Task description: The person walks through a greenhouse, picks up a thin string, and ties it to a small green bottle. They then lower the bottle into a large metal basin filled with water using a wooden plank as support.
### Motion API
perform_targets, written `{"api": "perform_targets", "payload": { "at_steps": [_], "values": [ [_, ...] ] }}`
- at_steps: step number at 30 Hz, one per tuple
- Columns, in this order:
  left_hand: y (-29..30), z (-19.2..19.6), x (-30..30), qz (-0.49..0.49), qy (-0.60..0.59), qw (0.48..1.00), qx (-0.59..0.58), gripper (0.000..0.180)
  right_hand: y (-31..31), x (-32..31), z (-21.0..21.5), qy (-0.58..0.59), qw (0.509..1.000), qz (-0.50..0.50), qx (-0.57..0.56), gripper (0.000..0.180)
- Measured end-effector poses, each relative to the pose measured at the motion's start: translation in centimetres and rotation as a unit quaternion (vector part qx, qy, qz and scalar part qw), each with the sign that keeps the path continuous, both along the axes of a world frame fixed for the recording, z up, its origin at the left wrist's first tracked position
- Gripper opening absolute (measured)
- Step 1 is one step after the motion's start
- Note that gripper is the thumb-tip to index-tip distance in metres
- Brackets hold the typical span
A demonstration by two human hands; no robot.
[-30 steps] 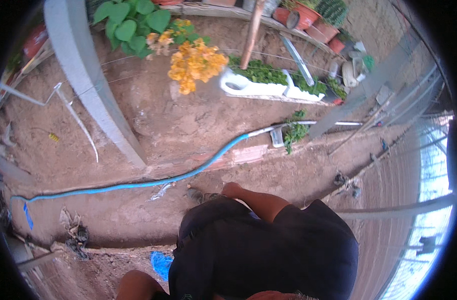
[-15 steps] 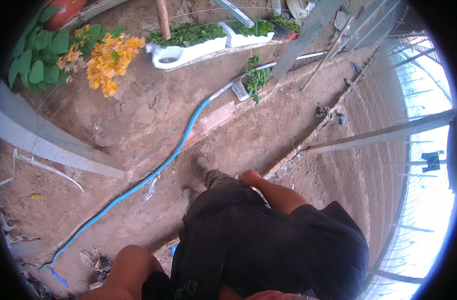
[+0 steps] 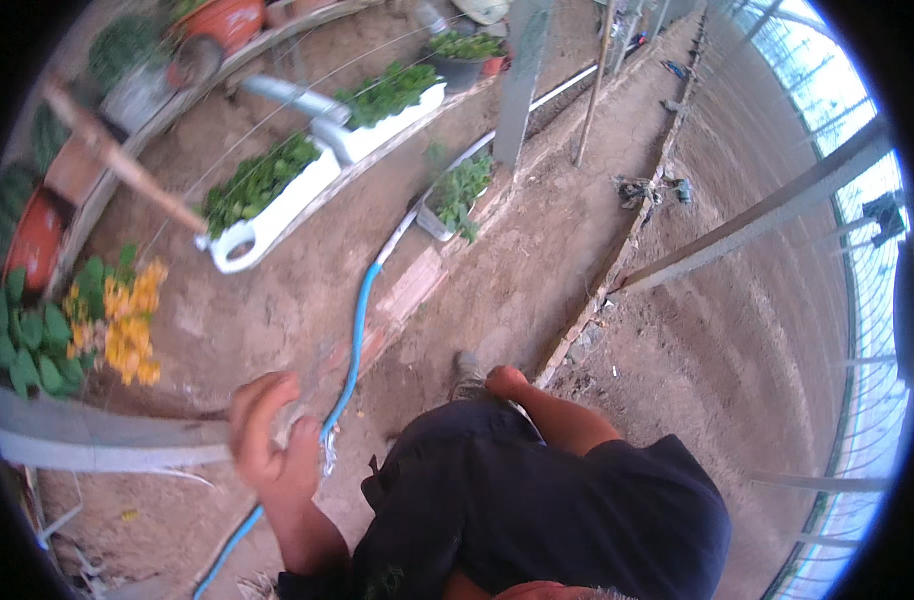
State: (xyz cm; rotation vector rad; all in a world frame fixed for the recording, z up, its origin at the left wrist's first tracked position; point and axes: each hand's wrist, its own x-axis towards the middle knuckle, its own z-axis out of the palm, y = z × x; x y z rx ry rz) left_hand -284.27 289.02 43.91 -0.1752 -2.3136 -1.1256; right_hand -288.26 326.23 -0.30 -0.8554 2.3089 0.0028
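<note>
My left hand [image 3: 274, 430] is raised over the ground at lower left. Its fingers are curved and apart, with nothing visible between them. Just beyond it runs a blue hose [image 3: 358, 325], passing behind the hand and wrist as seen from above. A pale concrete post [image 3: 107, 440] reaches toward the fingers from the left; whether they touch it I cannot tell. My right hand [image 3: 506, 381] is down by my right thigh, closed like a fist. What it holds, if anything, is hidden.
White planters with green plants [image 3: 302, 205] line the far left. Closer are orange flowers [image 3: 129, 325] and a clay pot [image 3: 34, 240]. A small planter [image 3: 442, 215] sits beside the hose. A low brick edge [image 3: 577, 325] borders the dirt path on the right, where a slanted post [image 3: 747, 225] stands.
My left hand has come up into view from the lower left, fingers apart. My right hand stays by my thigh. The view has turned, with the planters and flowers lower and further left.
</note>
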Motion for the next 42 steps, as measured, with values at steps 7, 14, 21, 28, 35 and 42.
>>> {"api": "perform_targets", "payload": {
  "at_steps": [7,14,21,28,35,42],
  "values": [
    [14.2,-9.9,-13.0,-0.128,-0.212,0.967,0.058,0.033,15.9,-1.5,-7.2,0.071,0.96,-0.24,-0.126,0.034],
    [24.0,-11.3,-23.7,-0.249,-0.232,0.94,0.008,0.029,22.9,-6.8,-1.0,-0.157,0.806,-0.57,-0.042,0.036],
    [31.1,-13.2,-33.6,-0.347,-0.249,0.904,-0.013,0.027,23.8,-3.4,-8.8,-0.114,0.774,-0.605,-0.149,0.031],
    [34.4,-15.6,-45.0,-0.376,-0.259,0.889,-0.022,0.025,25.2,-11.2,-3.6,-0.141,0.723,-0.671,-0.09,0.044],
    [38.7,-15.8,-57.1,-0.387,-0.279,0.878,-0.032,0.027,33.3,-23.1,-3.8,-0.131,0.476,-0.826,-0.272,0.018],
    [46.4,-15.8,-64.3,-0.396,-0.298,0.868,-0.029,0.027,36.4,-33.1,-3.2,-0.038,0.573,-0.792,-0.206,0.032]
  ]
}}
